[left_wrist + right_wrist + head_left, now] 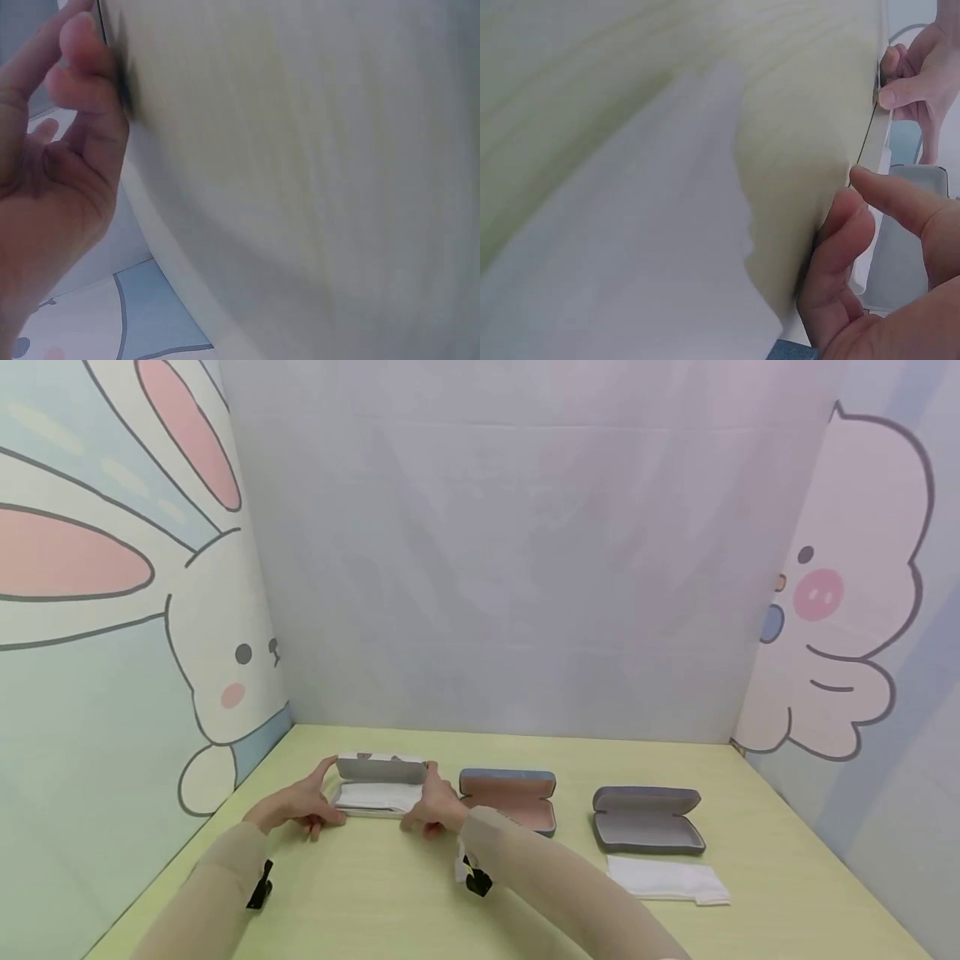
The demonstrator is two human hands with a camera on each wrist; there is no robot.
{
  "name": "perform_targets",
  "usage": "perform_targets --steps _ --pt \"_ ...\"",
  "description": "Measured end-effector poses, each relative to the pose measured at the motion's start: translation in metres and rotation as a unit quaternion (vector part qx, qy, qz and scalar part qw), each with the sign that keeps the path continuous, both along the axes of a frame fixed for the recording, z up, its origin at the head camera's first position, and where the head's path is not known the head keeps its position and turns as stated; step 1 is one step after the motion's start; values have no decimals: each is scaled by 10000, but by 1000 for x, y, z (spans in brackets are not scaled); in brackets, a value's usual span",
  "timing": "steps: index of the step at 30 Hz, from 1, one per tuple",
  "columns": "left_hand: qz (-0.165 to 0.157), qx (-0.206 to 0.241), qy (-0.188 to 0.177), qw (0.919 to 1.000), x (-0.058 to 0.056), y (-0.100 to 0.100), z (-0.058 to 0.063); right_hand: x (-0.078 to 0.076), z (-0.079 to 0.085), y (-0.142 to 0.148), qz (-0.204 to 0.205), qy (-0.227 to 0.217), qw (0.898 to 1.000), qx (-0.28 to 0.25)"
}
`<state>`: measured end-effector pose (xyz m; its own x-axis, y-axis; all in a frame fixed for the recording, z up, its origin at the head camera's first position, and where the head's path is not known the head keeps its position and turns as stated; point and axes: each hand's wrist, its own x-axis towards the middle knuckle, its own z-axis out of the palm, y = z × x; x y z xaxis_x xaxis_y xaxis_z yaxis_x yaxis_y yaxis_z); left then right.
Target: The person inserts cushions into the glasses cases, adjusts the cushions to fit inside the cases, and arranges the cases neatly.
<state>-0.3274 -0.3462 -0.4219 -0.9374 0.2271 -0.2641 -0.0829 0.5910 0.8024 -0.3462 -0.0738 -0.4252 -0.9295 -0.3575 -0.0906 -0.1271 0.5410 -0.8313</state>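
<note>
An open white glasses case [381,769] stands at the left of the table, its grey-lined lid raised. Inside its base lies a folded white cloth [378,796]. My left hand [300,802] grips the case's left end, a finger at the lid's corner and the thumb at the base's front edge. At the other end, my right hand [438,802] holds it the same way. The right wrist view shows both hands along the case's front edge, with the grey lid lining [904,262] behind. In the left wrist view the case is mostly out of frame.
Right of my hands stands an open blue case [517,810] with pink lining, partly behind my right arm. Farther right is an open grey case [648,832], with a folded white cloth [663,880] before it. Another white cloth [652,247] lies under my right wrist.
</note>
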Motion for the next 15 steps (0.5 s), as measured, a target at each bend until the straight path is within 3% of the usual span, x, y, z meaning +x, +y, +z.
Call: perform_targets --steps 15 --pt "31 -47 -57 10000 -5 2 -2 -3 -4 -1 52 -18 9996 -285"
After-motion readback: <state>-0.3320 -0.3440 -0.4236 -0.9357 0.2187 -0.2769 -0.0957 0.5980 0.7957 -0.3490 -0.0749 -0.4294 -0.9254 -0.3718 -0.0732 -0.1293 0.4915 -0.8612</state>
